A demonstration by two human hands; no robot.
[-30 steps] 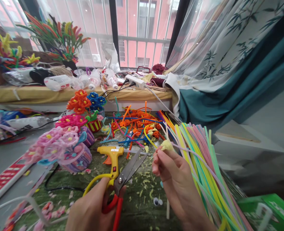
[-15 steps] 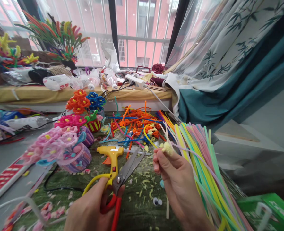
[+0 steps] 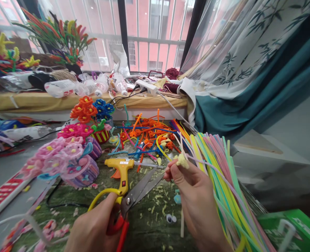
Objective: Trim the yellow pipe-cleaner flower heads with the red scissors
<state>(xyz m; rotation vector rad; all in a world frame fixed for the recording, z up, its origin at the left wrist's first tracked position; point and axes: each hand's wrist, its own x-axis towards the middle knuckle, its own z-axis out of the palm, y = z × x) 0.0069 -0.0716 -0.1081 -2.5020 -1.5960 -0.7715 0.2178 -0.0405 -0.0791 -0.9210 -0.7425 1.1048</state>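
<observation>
My left hand [image 3: 97, 220] is wrapped round the handles of a pair of scissors [image 3: 140, 192], one yellow and one red. The blades are slightly parted and point up and right. Between the thumb and fingers of my right hand [image 3: 194, 196] is a small fluffy pale-yellow piece [image 3: 182, 161]. The blade tips lie just left of those fingers; whether they touch cannot be made out. Behind the scissors lies a yellow glue gun [image 3: 122, 169]. Pale-yellow fuzz clippings [image 3: 157, 199] are scattered on the green tabletop below, near googly eyes [image 3: 170, 218].
A thick bundle of coloured pipe cleaners [image 3: 215, 168] lies right of my right hand. Pipe-cleaner flower pots [image 3: 81, 171] stand at left. Orange pieces [image 3: 152, 129] heap at the back. A green box [image 3: 294, 227] sits at lower right. Bottles [image 3: 60, 88] line the windowsill.
The scissors have moved right and up, so their tips are closer to my right hand's fingers. The blades look a little further apart. My right hand still pinches the pale-yellow piece.
</observation>
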